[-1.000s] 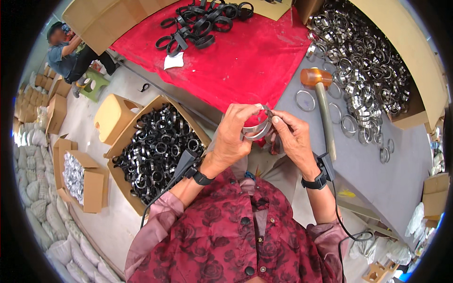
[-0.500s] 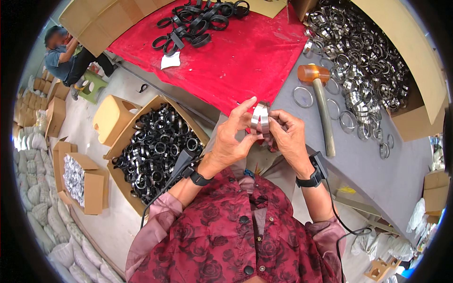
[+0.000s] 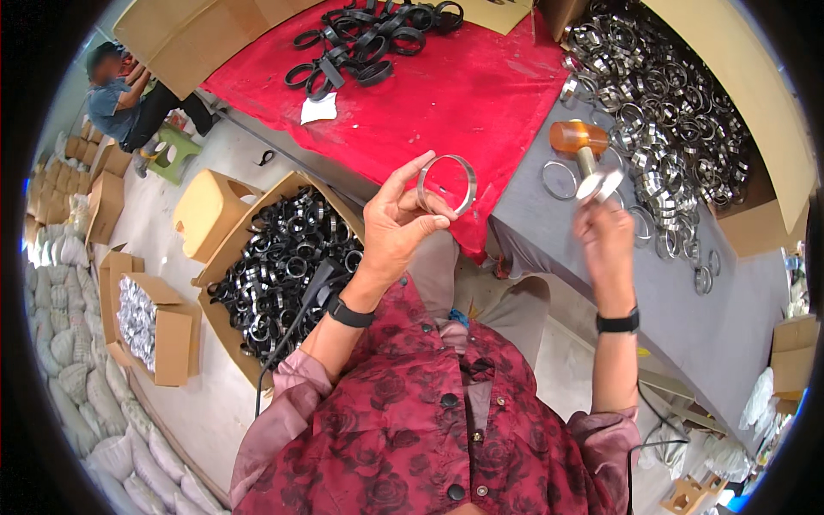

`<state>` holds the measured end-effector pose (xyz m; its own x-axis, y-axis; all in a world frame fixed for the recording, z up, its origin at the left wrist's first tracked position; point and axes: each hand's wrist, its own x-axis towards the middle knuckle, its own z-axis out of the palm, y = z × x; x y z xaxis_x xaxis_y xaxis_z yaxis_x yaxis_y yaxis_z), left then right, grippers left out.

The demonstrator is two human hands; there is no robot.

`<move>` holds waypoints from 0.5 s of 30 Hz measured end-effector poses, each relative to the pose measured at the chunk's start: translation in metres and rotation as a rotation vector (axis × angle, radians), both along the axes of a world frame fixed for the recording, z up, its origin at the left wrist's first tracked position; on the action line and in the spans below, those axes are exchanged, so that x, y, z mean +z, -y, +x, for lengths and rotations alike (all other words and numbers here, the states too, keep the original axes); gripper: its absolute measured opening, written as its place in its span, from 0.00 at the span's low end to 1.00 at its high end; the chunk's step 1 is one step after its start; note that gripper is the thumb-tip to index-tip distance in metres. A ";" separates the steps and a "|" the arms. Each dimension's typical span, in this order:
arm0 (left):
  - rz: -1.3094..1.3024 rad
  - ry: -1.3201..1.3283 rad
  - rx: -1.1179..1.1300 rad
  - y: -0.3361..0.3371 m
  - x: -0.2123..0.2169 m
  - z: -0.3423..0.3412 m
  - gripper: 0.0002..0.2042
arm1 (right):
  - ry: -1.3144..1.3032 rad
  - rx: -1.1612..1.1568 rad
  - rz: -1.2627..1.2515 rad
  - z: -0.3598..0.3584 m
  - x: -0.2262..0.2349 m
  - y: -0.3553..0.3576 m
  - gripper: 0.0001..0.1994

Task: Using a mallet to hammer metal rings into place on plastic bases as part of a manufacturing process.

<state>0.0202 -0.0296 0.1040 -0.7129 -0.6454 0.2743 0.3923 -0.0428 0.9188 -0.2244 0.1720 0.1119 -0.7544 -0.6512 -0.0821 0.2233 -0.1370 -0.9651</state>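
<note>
My left hand (image 3: 396, 225) holds a thin silver metal ring (image 3: 471, 184) upright between thumb and fingers, above the front corner of the red cloth (image 3: 446, 103). Over the grey tabletop, my right hand (image 3: 606, 239) is smeared by motion. A shiny silver metal ring (image 3: 599, 185) shows at its fingertips, also blurred. Just beyond lies a mallet (image 3: 580, 137) with an amber head; my right hand and forearm cover most of its handle. Loose metal rings (image 3: 560, 180) lie around it, beside a large heap of silver rings (image 3: 669, 129) spilling from a carton.
Black rings (image 3: 365, 47) and a white scrap (image 3: 318, 108) lie on the red cloth. Left of my legs stands a carton of black rings (image 3: 283, 266), near a yellow stool (image 3: 206, 215). A person (image 3: 120, 103) sits at far left, with stacked sacks (image 3: 77, 369) nearer.
My hands have parted. The left keeps one metal ring, now turned to show its round opening; the right has swung right over the grey tabletop beside the mallet with a shiny ring.
</note>
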 end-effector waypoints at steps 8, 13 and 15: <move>-0.323 0.074 -0.077 -0.011 0.000 0.000 0.35 | -0.200 0.171 0.113 0.074 0.027 0.031 0.20; -0.478 0.115 -0.095 -0.018 0.009 -0.001 0.31 | -0.577 0.269 0.254 0.080 0.016 0.047 0.17; -0.290 0.049 -0.090 -0.018 -0.004 -0.003 0.30 | -0.581 0.225 0.257 0.089 0.019 0.048 0.16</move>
<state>0.0177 -0.0111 0.1005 -0.7804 -0.4791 0.4018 0.3539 0.1912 0.9155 -0.1359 0.1237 0.1305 -0.5713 -0.8115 0.1230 -0.3459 0.1022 -0.9327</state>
